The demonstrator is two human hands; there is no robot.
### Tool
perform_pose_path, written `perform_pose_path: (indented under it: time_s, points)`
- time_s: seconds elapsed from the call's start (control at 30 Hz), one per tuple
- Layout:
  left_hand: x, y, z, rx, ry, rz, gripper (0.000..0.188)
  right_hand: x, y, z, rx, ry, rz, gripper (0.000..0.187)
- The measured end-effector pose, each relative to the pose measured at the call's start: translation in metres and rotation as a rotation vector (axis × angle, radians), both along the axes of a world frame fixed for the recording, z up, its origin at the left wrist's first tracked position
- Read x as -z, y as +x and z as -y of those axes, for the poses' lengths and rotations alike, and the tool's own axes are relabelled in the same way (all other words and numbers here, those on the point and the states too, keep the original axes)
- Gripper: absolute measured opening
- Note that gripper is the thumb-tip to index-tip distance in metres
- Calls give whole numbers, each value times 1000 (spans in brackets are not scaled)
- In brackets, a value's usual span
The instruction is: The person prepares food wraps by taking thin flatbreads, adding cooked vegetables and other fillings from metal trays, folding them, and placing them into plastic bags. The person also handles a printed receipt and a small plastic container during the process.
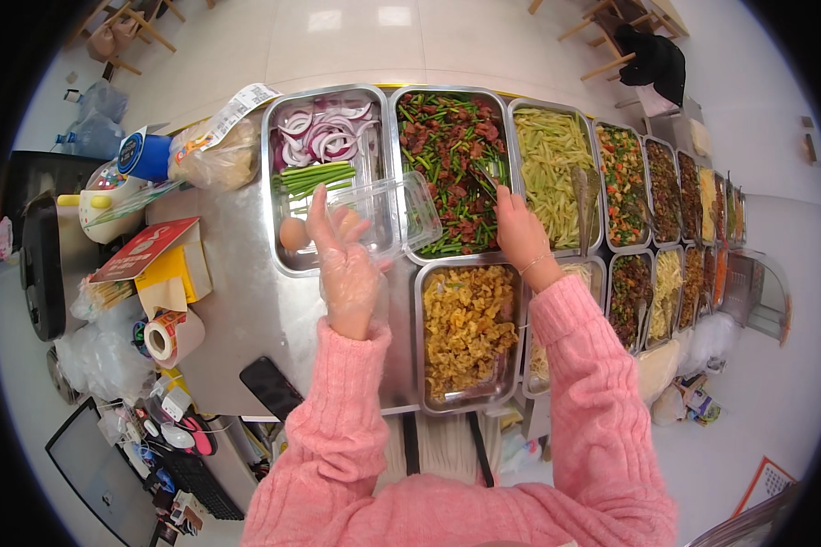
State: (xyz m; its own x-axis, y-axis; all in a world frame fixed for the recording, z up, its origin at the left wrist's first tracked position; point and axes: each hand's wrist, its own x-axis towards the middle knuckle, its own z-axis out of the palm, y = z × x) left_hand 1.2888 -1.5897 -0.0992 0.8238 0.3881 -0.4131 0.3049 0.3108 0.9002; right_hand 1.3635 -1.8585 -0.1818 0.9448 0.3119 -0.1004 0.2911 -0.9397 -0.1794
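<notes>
My left hand point(347, 273), in a thin clear plastic glove, grips a clear plastic box point(420, 211). The box hangs over the gap between two metal trays, and no food shows in it. My right hand point(520, 232) is closed on a metal serving utensil point(486, 176); its working end is hard to make out. Below it is a tray of chopped meat with green stalks point(452, 137). To the left, another tray holds sliced red onion point(328, 137), cut green stalks point(315, 178) and a brown egg point(293, 234); a second egg is partly behind my left fingers.
Several more food trays run to the right, including pale green strips point(554, 146) with a spoon point(584, 205). A tray of golden-brown pieces point(470, 328) sits nearer me. A phone point(271, 387), a label roll point(173, 339) and a bagged bundle point(219, 150) lie left.
</notes>
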Motion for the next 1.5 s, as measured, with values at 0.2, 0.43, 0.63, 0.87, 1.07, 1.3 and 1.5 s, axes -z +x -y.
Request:
perform_pose_path:
  time_s: [0.2, 0.43, 0.63, 0.87, 1.07, 1.3, 1.5]
  points:
    - [4, 20, -2, 91, -79, -105, 57, -42, -19, -6, -112, 87, 21, 40]
    - [22, 36, 10, 235, -243, -92, 45, -79, -15, -20, -505, 135, -29, 51]
    - [40, 18, 16, 231, -430, -57, 47, -93, -15, -30, -503, 134, -123, 59]
    - [44, -11, 0, 10, -326, -5, 45, -131, 9, 7, -242, 426, -425, 56]
    - [29, -24, -41, -309, -191, -21, 40, -80, -30, -4, -77, 322, -327, 58]
    - [19, -29, -56, -363, -136, -36, 41, -65, -42, -40, -37, -94, -114, 63]
    - [22, -33, -53, -385, -148, -66, 41, -94, -64, -46, -155, -70, -292, 64]
